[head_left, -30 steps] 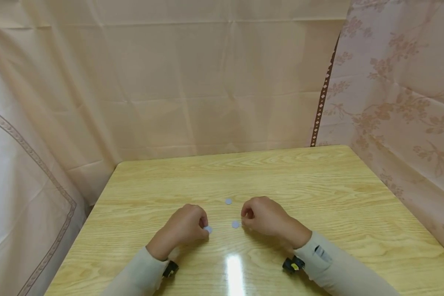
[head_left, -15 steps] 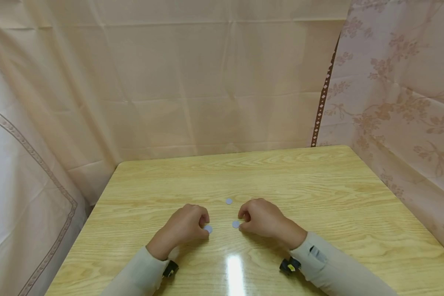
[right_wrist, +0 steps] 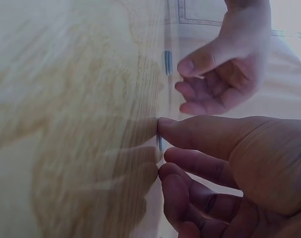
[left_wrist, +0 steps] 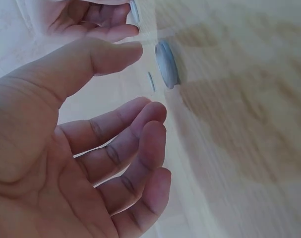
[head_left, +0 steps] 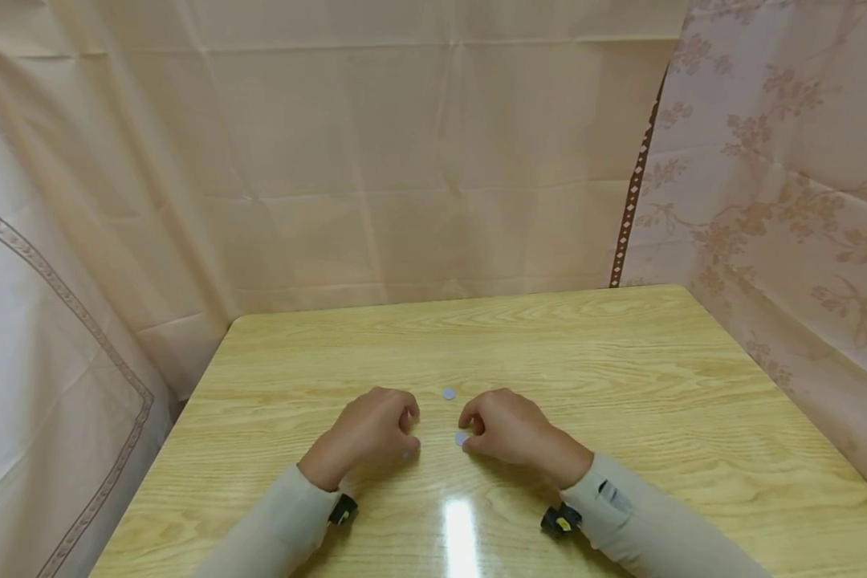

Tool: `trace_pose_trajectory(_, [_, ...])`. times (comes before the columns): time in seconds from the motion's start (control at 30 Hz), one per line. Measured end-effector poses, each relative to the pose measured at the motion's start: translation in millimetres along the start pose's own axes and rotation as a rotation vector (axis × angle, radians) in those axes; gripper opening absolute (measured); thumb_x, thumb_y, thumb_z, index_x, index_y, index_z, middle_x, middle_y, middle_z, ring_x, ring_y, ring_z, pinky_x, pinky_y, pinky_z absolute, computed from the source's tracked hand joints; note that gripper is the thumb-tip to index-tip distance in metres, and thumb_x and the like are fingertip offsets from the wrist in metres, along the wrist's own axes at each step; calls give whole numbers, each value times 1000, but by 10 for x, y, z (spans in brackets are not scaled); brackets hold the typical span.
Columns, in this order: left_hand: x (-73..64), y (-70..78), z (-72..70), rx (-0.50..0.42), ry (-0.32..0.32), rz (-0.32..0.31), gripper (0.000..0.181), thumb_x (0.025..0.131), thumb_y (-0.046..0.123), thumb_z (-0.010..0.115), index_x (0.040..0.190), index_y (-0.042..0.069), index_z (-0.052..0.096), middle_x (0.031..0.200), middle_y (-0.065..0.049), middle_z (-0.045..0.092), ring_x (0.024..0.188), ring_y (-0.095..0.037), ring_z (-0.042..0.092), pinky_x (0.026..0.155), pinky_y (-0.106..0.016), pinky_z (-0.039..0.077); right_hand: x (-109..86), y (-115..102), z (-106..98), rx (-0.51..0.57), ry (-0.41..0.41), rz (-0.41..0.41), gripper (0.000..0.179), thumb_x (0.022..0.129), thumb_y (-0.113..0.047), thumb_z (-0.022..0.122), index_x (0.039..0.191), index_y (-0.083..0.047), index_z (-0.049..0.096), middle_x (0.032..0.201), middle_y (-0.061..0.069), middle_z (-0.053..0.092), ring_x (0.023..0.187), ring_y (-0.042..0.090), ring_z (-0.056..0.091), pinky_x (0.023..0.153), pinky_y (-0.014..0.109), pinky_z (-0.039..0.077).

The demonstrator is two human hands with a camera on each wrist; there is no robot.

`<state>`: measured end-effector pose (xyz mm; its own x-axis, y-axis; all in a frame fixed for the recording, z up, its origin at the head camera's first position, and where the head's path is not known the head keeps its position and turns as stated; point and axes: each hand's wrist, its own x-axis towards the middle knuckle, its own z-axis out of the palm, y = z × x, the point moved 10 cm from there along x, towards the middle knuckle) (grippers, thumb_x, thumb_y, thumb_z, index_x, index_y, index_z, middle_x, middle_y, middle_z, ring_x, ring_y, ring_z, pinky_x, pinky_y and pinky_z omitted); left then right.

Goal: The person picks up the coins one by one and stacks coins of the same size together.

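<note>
Three small flat discs, pale blue-grey, lie on the wooden table (head_left: 318, 353); their kind cannot be told. My left hand (head_left: 368, 425) hovers over the left disc (left_wrist: 166, 64), thumb and bent fingers apart, holding nothing. In the head view that disc is mostly hidden by the thumb. My right hand (head_left: 509, 425) is at the middle disc (head_left: 461, 438), its thumb tip touching or nearly touching the near edge. Its curved fingers are on the far side, with a gap from the thumb; no firm pinch shows. The far disc (head_left: 448, 393) lies beyond both hands, untouched.
A beige cloth (head_left: 419, 160) hangs behind the table's back edge. Floral cloth (head_left: 787, 201) hangs at the right and white cloth (head_left: 29, 361) at the left. A bright light reflection lies on the near tabletop. Small black devices sit at both wrists.
The left hand has come off its disc, lifting and shifting slightly right. My right hand has moved left, bringing its thumb to the middle disc. The far disc stays in place.
</note>
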<state>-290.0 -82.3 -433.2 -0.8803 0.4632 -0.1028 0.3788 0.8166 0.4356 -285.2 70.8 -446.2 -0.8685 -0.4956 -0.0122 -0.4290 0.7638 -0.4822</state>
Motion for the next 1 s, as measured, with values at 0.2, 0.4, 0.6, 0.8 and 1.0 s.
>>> trace_pose_trajectory(0.2, [165,-21,13,25,-11,-8,41,76,22,84,113,7,74,80,6,61,67,-12,54,59,-28,47,3,-18,4,22,-8,-13,16,85,-23,84,101,-20,80,73,-14,60,61,5,51,54,25,43])
trace_pose_trajectory(0.4, [282,-56,16,25,-5,-30,40,76,23,86,111,7,74,78,4,60,70,-14,53,61,-30,46,-3,-41,-2,42,-10,-26,12,86,-21,83,97,-20,80,71,-13,61,57,5,49,53,25,41])
trace_pose_trajectory(0.6, [350,-57,-3,19,-5,-34,36,79,21,83,111,6,73,78,2,60,75,-17,54,64,-31,46,-10,-36,4,43,-9,-24,10,86,-21,83,96,-21,80,71,-13,61,58,5,49,53,25,41])
trace_pose_trajectory(0.8, [406,-55,-19,15,1,-27,37,79,18,81,113,4,73,79,1,59,73,-16,52,65,-31,45,-19,-45,2,68,-10,-36,10,87,-18,83,96,-19,81,71,-13,63,57,5,50,55,25,43])
trace_pose_trajectory(1.0, [492,-57,-16,11,4,-21,29,81,15,79,107,4,72,70,2,51,65,-14,46,62,-30,39,-24,-31,7,80,-11,-29,11,86,-18,83,97,-18,81,70,-13,63,57,5,51,55,25,44])
